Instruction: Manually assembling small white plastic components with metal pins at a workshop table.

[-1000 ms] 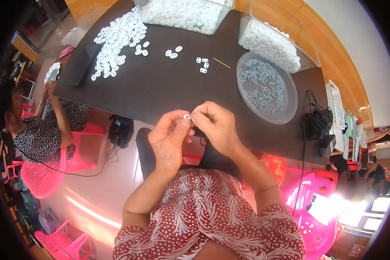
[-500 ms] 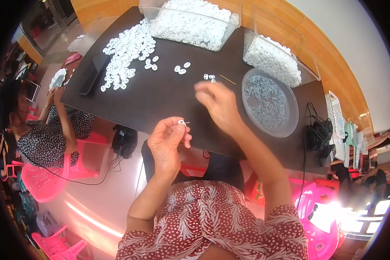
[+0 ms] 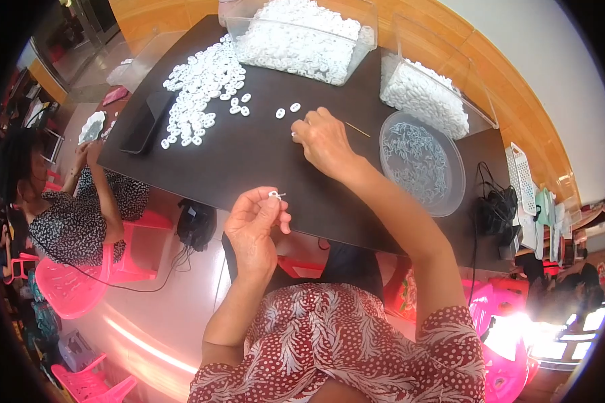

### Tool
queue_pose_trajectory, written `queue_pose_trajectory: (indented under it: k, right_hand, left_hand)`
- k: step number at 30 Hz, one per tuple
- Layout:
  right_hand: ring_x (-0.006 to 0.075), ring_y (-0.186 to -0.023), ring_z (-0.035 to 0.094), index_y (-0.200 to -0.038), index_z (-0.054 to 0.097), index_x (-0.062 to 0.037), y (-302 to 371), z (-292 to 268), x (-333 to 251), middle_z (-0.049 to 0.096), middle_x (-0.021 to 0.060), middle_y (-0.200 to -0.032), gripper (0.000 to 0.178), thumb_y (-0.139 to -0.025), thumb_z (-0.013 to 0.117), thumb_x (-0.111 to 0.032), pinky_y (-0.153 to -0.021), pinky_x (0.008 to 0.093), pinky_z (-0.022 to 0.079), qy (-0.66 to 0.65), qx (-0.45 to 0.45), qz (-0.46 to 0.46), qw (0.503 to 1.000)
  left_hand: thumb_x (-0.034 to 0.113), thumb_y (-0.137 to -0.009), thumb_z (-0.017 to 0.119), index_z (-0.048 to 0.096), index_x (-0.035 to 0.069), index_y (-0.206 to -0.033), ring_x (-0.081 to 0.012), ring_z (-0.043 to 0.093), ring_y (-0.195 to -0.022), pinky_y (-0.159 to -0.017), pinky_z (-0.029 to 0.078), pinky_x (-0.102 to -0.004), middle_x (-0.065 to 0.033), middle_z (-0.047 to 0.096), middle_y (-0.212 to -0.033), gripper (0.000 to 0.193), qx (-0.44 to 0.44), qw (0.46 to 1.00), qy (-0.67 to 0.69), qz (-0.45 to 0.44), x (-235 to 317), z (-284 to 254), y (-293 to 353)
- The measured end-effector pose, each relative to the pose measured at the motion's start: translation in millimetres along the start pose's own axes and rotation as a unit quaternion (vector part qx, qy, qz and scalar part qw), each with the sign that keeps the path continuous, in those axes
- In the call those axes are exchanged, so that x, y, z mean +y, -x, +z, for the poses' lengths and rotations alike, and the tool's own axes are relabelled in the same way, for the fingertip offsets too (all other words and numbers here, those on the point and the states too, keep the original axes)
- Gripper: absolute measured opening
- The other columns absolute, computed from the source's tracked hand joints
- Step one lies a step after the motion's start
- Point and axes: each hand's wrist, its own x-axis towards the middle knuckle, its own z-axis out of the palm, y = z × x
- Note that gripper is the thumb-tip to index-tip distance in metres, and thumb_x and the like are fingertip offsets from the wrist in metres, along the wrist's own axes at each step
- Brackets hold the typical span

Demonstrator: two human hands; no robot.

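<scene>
My left hand (image 3: pixel 254 225) is raised over the near edge of the dark table (image 3: pixel 262 161), its fingertips pinched on a small white plastic piece (image 3: pixel 275 195). My right hand (image 3: pixel 324 141) is stretched forward and rests on the tabletop, fingers curled down over small white pieces (image 3: pixel 294 134) near a thin stick (image 3: pixel 357 129). Whether it grips one of them I cannot tell. A few loose white pieces (image 3: pixel 288 110) lie just beyond that hand.
A heap of white pieces (image 3: pixel 202 80) lies far left beside a dark flat tablet (image 3: pixel 144 124). Two clear bins (image 3: pixel 302 40) (image 3: pixel 430 87) full of white parts stand at the back. A round clear tray (image 3: pixel 420 161) is to the right. Another person (image 3: pixel 74 201) sits at left on pink chairs.
My hands were together over the table's near edge. My right hand has since reached forward onto the tabletop, while my left hand stayed back holding the small white piece.
</scene>
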Motion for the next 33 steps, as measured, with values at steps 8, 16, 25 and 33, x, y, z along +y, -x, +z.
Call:
queue_pose_trajectory:
  k: [8,16,25,33]
  right_hand:
    - [0.0277,-0.080,0.052,-0.088,0.065,-0.0029,47.8,-28.4,-11.2,0.057,0.0088,-0.084,0.016,-0.072,0.067,-0.002,-0.068,0.0377,0.046,-0.079,-0.012,-0.024,0.996]
    - [0.0273,-0.079,0.053,-0.086,0.066,-0.0057,51.2,-36.9,-8.0,0.056,0.0087,-0.079,0.016,-0.071,0.069,-0.006,-0.069,0.0375,0.045,-0.085,-0.043,-0.011,0.995]
    - [0.0075,-0.065,0.056,-0.093,0.067,-0.0001,75.7,-57.8,-34.4,0.067,0.0059,-0.078,0.015,-0.083,0.065,-0.011,-0.054,0.0211,0.042,-0.589,-0.034,0.332,0.736]
    - [0.0086,-0.067,0.057,-0.095,0.065,0.0047,83.4,-65.3,-52.3,0.066,0.0090,-0.079,0.016,-0.084,0.064,-0.007,-0.056,0.0197,0.042,-0.657,-0.003,0.381,0.650]
  left_hand:
    - [0.003,-0.087,0.059,0.058,-0.004,-0.097,-0.0155,0.059,-0.061,-0.051,0.047,-0.0246,-0.0125,0.062,-0.079,0.012,-0.009,1.000,0.003,-0.004,2.2,3.7,-2.3]
    - [0.005,-0.087,0.060,0.059,-0.003,-0.095,-0.0139,0.058,-0.059,-0.047,0.046,-0.0252,-0.0109,0.062,-0.077,0.011,0.001,1.000,-0.027,-0.003,-0.3,9.5,0.8]
    - [0.003,-0.087,0.059,0.059,-0.004,-0.105,-0.0139,0.058,-0.062,-0.051,0.046,-0.0233,-0.0118,0.063,-0.080,0.019,-0.034,0.999,-0.039,-0.002,-6.2,16.5,9.7]
    - [0.005,-0.088,0.058,0.059,-0.003,-0.101,-0.0141,0.059,-0.059,-0.046,0.046,-0.0243,-0.0117,0.064,-0.078,0.016,-0.029,0.997,-0.072,0.016,-10.1,20.9,17.5]
